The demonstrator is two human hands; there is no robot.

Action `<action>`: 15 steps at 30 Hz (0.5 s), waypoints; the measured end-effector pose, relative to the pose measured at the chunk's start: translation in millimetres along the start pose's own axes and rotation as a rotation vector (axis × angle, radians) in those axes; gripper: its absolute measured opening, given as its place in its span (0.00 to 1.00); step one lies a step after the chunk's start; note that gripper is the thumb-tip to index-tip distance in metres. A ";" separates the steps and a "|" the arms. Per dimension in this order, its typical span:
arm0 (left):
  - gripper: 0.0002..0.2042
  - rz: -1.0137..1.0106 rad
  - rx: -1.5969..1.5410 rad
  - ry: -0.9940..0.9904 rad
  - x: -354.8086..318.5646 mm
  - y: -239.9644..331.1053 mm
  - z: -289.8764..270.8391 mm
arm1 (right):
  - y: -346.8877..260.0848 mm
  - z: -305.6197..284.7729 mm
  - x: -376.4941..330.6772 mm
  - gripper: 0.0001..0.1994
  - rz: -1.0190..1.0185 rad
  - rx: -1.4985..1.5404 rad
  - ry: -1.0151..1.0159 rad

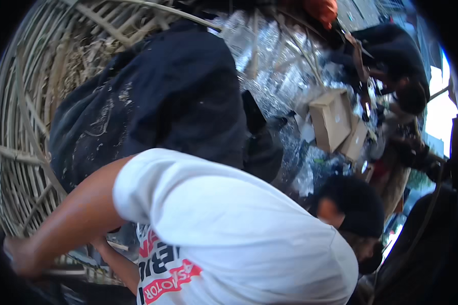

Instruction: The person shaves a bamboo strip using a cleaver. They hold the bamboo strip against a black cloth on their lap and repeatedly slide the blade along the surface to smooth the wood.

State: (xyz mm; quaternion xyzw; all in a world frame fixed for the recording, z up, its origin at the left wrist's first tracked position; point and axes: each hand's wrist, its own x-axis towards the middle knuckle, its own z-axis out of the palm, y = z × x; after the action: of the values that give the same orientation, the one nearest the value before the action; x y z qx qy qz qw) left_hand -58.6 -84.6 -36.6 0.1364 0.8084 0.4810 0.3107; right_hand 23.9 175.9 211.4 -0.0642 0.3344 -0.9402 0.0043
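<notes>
An arm in a white short sleeve [213, 208] crosses the lower half of the view toward the left; I take it for my right arm. At its end my right hand [23, 256] is dark and blurred near the left rim, beside a dark, straight bar-like thing [66, 272]. What the hand holds, if anything, does not show. My left hand [99, 243] is mostly hidden behind the right arm, its fingers out of sight. Beyond the arm bulges dark navy cloth [188, 86] flecked with dirt; whether it is trousers or a sack, I cannot tell.
Bamboo or cane strips [30, 122] form a slatted surface at left. Crumpled clear plastic [269, 56] and an open cardboard box [328, 119] lie at upper right. One person [392, 56] bends over there; another person's dark-haired head [356, 203] is close by on the right.
</notes>
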 end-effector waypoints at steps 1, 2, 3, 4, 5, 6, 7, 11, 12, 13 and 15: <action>0.23 -0.006 0.008 0.059 -8.6 -3.4 -12.1 | 3.0 7.9 5.9 0.24 0.003 -0.048 -0.050; 0.23 0.011 0.033 0.064 -10.6 5.1 -10.5 | -2.5 11.9 4.4 0.23 -0.021 -0.093 -0.062; 0.23 0.021 0.064 0.041 -10.7 8.3 -2.7 | -5.5 12.8 2.7 0.22 -0.053 -0.123 -0.023; 0.23 0.034 0.105 0.004 -8.9 17.9 8.7 | -9.4 13.3 0.4 0.21 -0.083 -0.159 0.031; 0.23 0.051 0.118 -0.024 0.8 22.1 23.4 | -11.1 6.9 3.8 0.20 -0.083 -0.216 0.091; 0.24 0.053 0.142 -0.059 -0.7 24.7 32.3 | -8.5 4.6 6.9 0.19 -0.057 -0.249 0.144; 0.24 0.068 0.161 -0.090 3.7 28.0 42.3 | -6.5 -3.3 8.1 0.19 -0.019 -0.267 0.184; 0.25 0.090 0.265 -0.085 0.0 31.2 40.5 | 17.2 -63.1 -11.9 0.17 0.156 -0.232 0.180; 0.25 0.095 0.300 -0.084 -2.3 37.5 43.2 | 25.9 -86.6 -24.7 0.15 0.049 -0.483 0.236; 0.25 0.096 0.334 -0.074 -5.5 41.7 42.9 | 13.4 -101.7 -46.5 0.14 0.039 -0.690 0.259; 0.28 0.090 0.409 -0.100 -2.8 62.6 50.4 | -5.6 -131.5 -84.2 0.12 -0.004 -0.950 0.432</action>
State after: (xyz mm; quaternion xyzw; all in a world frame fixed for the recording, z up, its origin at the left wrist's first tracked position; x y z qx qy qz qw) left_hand -29.4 -19.8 1.1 0.2564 0.8658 0.3129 0.2946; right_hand 91.3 267.2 104.0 0.1359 0.7171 -0.6768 -0.0962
